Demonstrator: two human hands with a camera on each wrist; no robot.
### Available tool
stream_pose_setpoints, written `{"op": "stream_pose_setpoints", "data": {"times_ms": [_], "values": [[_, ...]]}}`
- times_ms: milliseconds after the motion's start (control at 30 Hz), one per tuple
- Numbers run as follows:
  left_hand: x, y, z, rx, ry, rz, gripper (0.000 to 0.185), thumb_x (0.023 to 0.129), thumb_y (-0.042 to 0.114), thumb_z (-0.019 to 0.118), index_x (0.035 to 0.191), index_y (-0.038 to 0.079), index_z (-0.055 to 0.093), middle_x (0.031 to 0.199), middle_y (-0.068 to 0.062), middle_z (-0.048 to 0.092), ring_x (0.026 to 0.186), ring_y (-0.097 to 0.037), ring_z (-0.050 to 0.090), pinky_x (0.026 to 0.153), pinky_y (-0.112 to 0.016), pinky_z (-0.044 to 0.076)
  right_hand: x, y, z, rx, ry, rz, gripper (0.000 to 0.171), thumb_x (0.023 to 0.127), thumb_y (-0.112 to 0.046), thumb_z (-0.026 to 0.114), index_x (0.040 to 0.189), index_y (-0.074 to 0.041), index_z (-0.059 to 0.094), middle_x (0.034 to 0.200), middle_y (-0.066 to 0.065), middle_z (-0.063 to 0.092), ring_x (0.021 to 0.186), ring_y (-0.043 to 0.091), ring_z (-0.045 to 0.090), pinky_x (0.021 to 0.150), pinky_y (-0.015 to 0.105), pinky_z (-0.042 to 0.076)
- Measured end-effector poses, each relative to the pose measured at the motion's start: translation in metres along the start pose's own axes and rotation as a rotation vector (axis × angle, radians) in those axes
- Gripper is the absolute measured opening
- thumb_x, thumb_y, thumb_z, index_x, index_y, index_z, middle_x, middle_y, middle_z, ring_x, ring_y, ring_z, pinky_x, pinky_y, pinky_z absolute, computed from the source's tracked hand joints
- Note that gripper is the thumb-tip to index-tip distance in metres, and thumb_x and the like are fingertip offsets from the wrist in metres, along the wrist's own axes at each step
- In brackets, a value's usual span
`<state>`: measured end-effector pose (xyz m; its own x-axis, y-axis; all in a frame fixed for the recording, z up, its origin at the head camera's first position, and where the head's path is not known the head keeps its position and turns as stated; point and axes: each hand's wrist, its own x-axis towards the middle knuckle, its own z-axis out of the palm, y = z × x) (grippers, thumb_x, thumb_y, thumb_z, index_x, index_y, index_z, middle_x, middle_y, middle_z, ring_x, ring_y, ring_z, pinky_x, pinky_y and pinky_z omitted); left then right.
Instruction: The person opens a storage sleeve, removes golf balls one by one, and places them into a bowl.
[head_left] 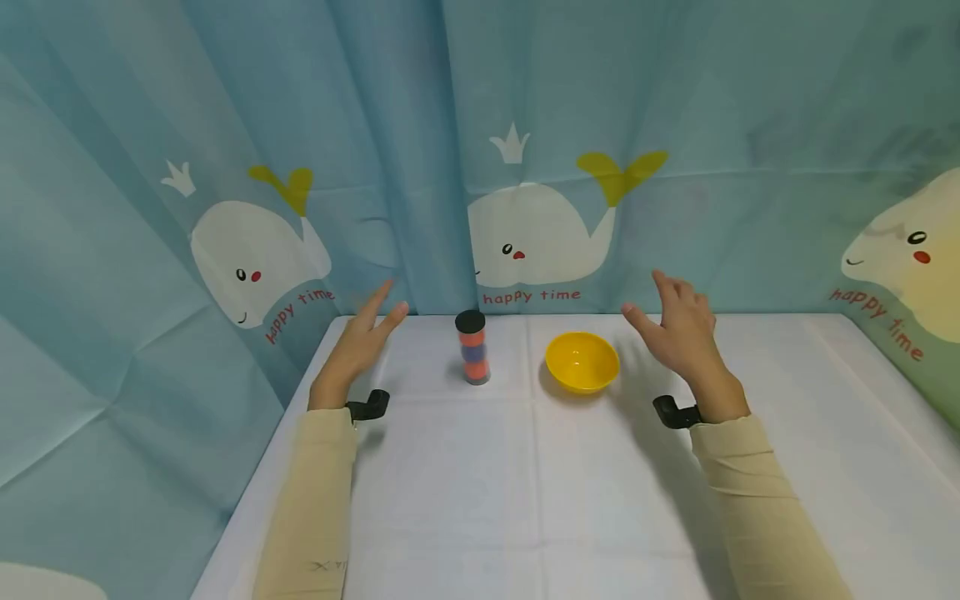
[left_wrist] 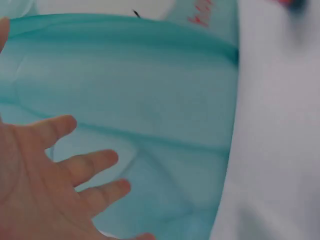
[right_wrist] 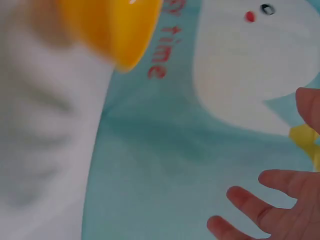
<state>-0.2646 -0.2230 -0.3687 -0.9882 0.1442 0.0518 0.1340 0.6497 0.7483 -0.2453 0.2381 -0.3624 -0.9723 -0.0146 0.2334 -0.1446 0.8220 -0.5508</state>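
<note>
Raised over the left side of the white table, my left hand [head_left: 357, 348] has its fingers spread and holds nothing. My right hand [head_left: 681, 333] is likewise spread and bare, just right of a yellow bowl [head_left: 582, 363]. Between the hands, left of the bowl, a clear cylinder with a black lid [head_left: 472, 348] stands upright, showing orange and dark blue layers inside. In the left wrist view the fingers of the left hand [left_wrist: 55, 175] are straight and apart. The right wrist view shows the bowl [right_wrist: 115, 30] at its top and the fingers of the right hand [right_wrist: 280, 205] loosely extended.
A white cloth covers the table [head_left: 450, 500]. Behind it and along the left hangs a blue curtain [head_left: 390, 125] printed with white whales and red lettering. Each wrist wears a black camera mount, such as the right one [head_left: 675, 412].
</note>
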Motion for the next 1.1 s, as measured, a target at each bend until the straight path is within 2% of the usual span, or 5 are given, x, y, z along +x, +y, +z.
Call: {"op": "stream_pose_setpoints", "data": {"times_ms": [167, 433, 700, 800, 1100], "values": [[0.004, 0.003, 0.017, -0.232, 0.065, 0.047, 0.074, 0.103, 0.064, 0.041, 0.164, 0.024, 0.025, 0.164, -0.012, 0.037, 0.152, -0.037, 0.035, 0.122, -0.061, 0.027, -0.001, -0.015, 0.004, 0.171, 0.011, -0.062, 0.077, 0.104, -0.041, 0.055, 0.162, -0.004, 0.021, 0.154, 0.029, 0.040, 0.135, 0.051, 0.038, 0.105, 0.070, 0.036], [0.007, 0.006, 0.042, -0.348, 0.144, 0.099, 0.053, 0.108, 0.044, 0.048, 0.151, 0.012, 0.047, 0.139, -0.022, 0.061, 0.129, -0.035, 0.058, 0.108, -0.055, 0.043, -0.004, -0.027, 0.020, 0.355, 0.122, -0.158, 0.061, 0.103, -0.028, 0.059, 0.154, -0.002, 0.037, 0.134, 0.022, 0.059, 0.125, 0.039, 0.055, 0.106, 0.058, 0.043], [0.013, 0.014, 0.062, -0.556, 0.277, 0.110, 0.031, 0.106, 0.023, 0.057, 0.129, 0.003, 0.061, 0.122, -0.030, 0.065, 0.107, -0.029, 0.068, 0.101, -0.052, 0.053, -0.007, -0.031, 0.028, 0.395, 0.233, -0.185, 0.039, 0.102, -0.019, 0.059, 0.136, -0.002, 0.055, 0.110, 0.014, 0.069, 0.096, 0.015, 0.061, 0.089, 0.015, 0.046], [0.013, 0.015, 0.070, -0.634, 0.321, 0.103, 0.024, 0.105, 0.018, 0.059, 0.122, 0.001, 0.063, 0.117, -0.028, 0.067, 0.097, -0.021, 0.070, 0.100, -0.055, 0.054, -0.007, -0.033, 0.032, 0.413, 0.217, -0.208, 0.038, 0.102, -0.019, 0.060, 0.135, -0.001, 0.056, 0.109, 0.014, 0.069, 0.095, 0.015, 0.061, 0.088, 0.012, 0.046], [0.012, 0.013, 0.087, -0.541, 0.242, 0.079, 0.032, 0.105, 0.014, 0.047, 0.128, -0.004, 0.059, 0.125, -0.029, 0.063, 0.106, -0.028, 0.065, 0.102, -0.055, 0.049, -0.012, -0.039, 0.042, 0.458, 0.096, -0.219, 0.046, 0.102, -0.025, 0.062, 0.142, -0.004, 0.052, 0.124, 0.013, 0.067, 0.109, 0.026, 0.063, 0.093, 0.021, 0.048]]}}
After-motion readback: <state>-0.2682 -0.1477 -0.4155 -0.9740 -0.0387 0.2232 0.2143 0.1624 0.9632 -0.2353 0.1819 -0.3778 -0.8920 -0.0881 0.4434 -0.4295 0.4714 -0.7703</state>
